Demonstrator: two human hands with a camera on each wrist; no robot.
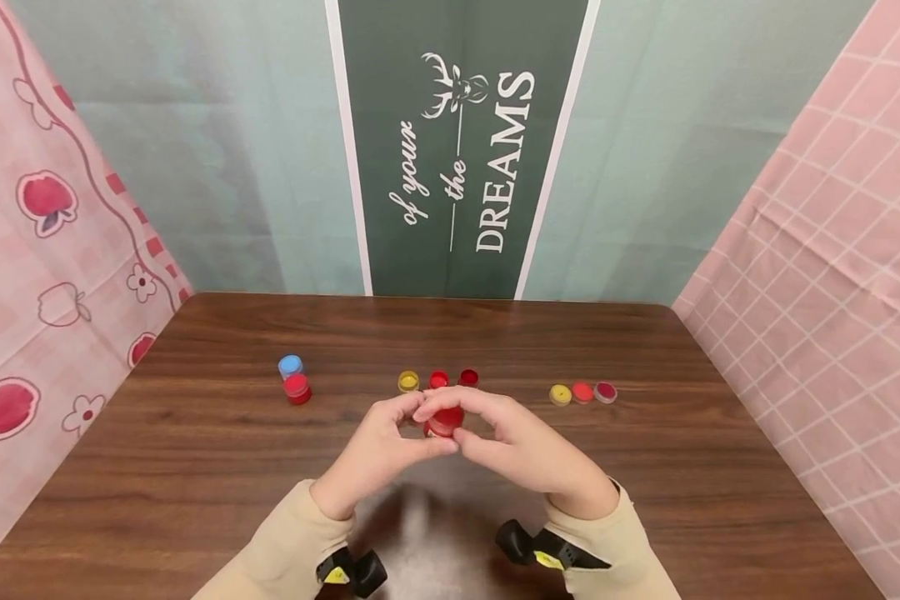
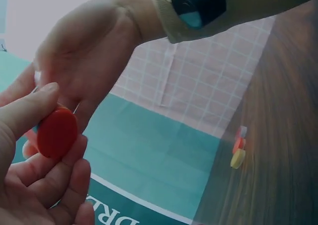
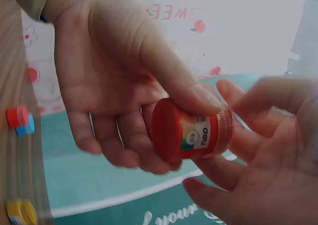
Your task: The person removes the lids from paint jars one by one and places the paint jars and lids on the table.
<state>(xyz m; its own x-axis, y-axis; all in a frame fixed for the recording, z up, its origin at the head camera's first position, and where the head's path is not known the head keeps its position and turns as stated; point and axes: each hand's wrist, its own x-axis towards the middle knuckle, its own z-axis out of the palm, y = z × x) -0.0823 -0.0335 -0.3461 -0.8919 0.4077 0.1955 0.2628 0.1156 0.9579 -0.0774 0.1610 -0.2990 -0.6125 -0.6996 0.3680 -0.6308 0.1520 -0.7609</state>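
Note:
Between both hands, above the table, is a small red paint jar [image 1: 444, 423] with a clear lid [image 3: 225, 130]. My left hand [image 1: 375, 446] holds the jar's body between thumb and fingers, its thumb lying along the printed label [image 3: 196, 135]. In the right wrist view the jar lies on its side, its red base toward the left. My right hand [image 1: 521, 442] has its fingers and thumb around the lid end. From the left wrist, the round red base [image 2: 57, 133] faces the camera and hides the lid.
Beyond the hands stand a yellow jar [image 1: 408, 381], a red jar [image 1: 438, 379] and a dark red jar [image 1: 468, 378]. Yellow, red and dark red lids [image 1: 582, 392] lie to the right. At left, a blue jar [image 1: 290, 365] stands beside a red one [image 1: 297, 389].

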